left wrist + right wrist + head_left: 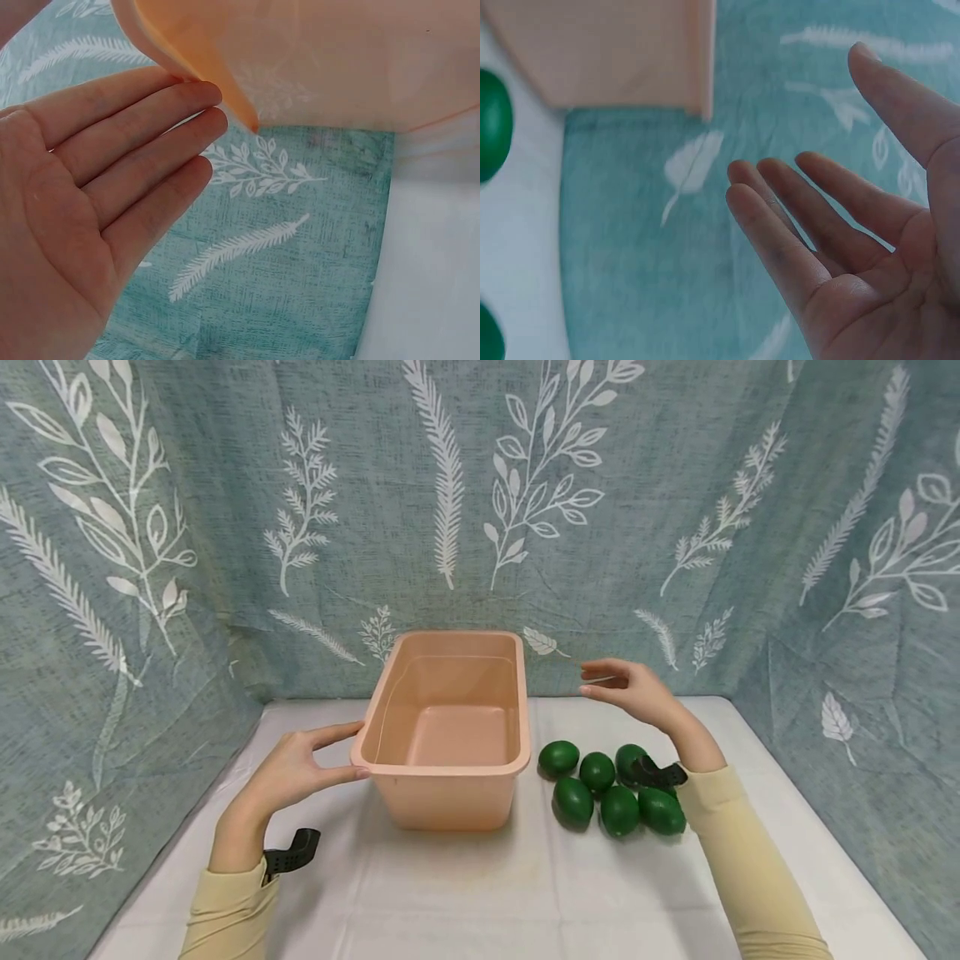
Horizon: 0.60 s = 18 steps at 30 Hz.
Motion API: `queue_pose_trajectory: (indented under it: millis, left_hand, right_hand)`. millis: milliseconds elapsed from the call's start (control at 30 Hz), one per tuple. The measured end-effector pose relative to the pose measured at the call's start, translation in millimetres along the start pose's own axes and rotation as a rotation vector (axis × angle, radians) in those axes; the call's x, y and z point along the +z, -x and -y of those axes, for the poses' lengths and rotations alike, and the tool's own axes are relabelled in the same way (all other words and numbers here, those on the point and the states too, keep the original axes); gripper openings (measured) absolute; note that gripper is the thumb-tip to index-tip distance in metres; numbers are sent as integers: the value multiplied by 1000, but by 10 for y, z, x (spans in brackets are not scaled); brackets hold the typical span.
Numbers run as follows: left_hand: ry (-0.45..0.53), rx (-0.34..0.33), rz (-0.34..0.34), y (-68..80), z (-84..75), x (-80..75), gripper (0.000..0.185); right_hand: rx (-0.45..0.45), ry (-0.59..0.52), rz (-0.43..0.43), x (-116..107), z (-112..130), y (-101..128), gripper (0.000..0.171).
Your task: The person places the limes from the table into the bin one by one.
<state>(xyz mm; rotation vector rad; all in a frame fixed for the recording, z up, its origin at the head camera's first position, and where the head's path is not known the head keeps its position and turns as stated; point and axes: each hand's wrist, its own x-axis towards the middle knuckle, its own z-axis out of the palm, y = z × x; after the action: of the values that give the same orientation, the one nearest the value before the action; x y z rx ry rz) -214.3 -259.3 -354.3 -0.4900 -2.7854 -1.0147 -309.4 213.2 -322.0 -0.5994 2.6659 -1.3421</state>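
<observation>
**Flanking a peach tub with two open hands**

Standing on the white tablecloth [465,893], a rectangular peach-coloured plastic tub [447,777] is seen upright, nothing visible inside it. The left hand [296,768] is held flat-fingered against the tub's left front corner, thumb and fingertips [202,97] touching the rim; nothing is gripped. The right hand [633,687] is raised to the right of the tub, near its far corner and apart from it, its fingers [780,240] spread loosely and holding nothing. Six dark green egg-shaped fruits [600,793] are clustered on the cloth just right of the tub, below the right wrist. A teal leaf-patterned cloth backdrop [480,502] is hung behind the tub.
</observation>
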Motion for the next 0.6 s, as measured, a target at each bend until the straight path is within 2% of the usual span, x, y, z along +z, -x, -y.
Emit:
queue_pose_trajectory:
  millis: [267,600]
  left_hand:
    - [0,2,5,-5,-4,5,70]
    - [-35,-4,1,-15,-13,2,70]
  right_hand:
    - [100,17,-59,-198,-439,325,68]
    - [176,107,-117,-271,-940,715,69]
